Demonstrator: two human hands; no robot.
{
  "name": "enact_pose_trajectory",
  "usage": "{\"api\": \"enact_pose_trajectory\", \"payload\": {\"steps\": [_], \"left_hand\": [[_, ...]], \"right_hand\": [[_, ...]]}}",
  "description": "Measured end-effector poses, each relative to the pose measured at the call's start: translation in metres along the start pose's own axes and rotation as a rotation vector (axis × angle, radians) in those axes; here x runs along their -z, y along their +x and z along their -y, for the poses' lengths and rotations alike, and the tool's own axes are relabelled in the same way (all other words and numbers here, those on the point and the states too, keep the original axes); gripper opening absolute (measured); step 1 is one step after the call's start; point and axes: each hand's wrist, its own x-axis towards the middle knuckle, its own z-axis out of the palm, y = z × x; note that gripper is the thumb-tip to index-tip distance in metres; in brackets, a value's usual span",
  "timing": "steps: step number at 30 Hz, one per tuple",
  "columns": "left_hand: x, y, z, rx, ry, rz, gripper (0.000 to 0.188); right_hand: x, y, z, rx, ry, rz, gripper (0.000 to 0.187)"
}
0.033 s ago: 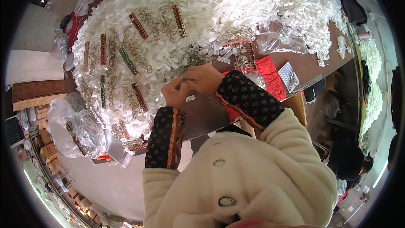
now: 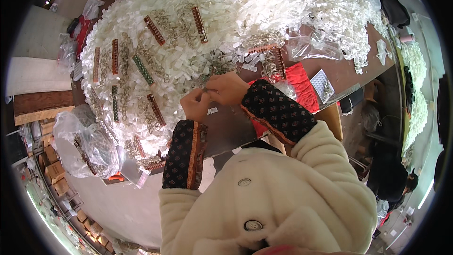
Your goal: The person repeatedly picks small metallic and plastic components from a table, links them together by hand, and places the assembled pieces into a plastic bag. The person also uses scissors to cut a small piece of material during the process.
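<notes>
Over the near edge of the table, my left hand (image 2: 195,105) and my right hand (image 2: 227,88) meet with their fingertips pinched together. Whatever small piece sits between the fingers is too tiny to make out. Just beyond them lies a cluster of small metal parts (image 2: 220,63) among a wide heap of small clear plastic pieces (image 2: 236,4). One loose clear piece (image 2: 212,111) rests on the brown tabletop (image 2: 231,125) beside my hands. Several clear tags (image 2: 248,61) lie beyond my right hand.
Red-brown slotted strips (image 2: 199,24) and a green strip (image 2: 143,69) lie on the heap beside metal rings and chains (image 2: 125,61). To the right are a red cloth (image 2: 303,87), a white tray (image 2: 322,86) and a clear bag (image 2: 315,47). A plastic bag (image 2: 85,137) hangs at the left corner.
</notes>
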Motion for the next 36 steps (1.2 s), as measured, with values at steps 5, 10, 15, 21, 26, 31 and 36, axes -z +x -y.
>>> {"api": "enact_pose_trajectory", "payload": {"steps": [5, 10, 15, 21, 26, 31, 36], "left_hand": [[-0.001, 0.001, 0.011, -0.004, 0.064, -0.007, 0.018], [-0.008, 0.003, 0.023, 0.055, -0.007, -0.041, 0.017], [-0.010, 0.002, 0.025, 0.041, -0.055, -0.030, 0.018], [0.005, 0.005, 0.024, 0.278, -0.217, 0.218, 0.016], [0.007, 0.012, 0.034, -0.038, -0.040, 0.138, 0.017], [-0.004, 0.007, 0.033, 0.122, -0.140, 0.083, 0.018], [0.005, 0.006, 0.013, 0.068, 0.053, 0.061, 0.023]], "right_hand": [[-0.004, -0.001, 0.000, -0.010, -0.067, 0.010, 0.016], [-0.007, -0.002, -0.001, -0.010, -0.118, 0.020, 0.015], [-0.012, -0.003, -0.006, -0.038, -0.126, 0.061, 0.016], [-0.002, -0.003, -0.022, -0.022, 0.122, 0.162, 0.023], [0.011, 0.009, -0.001, -0.074, 0.016, 0.258, 0.024], [0.025, -0.001, 0.040, -0.221, -0.010, 0.195, 0.022], [0.011, 0.013, 0.022, -0.276, -0.184, 0.203, 0.023]]}}
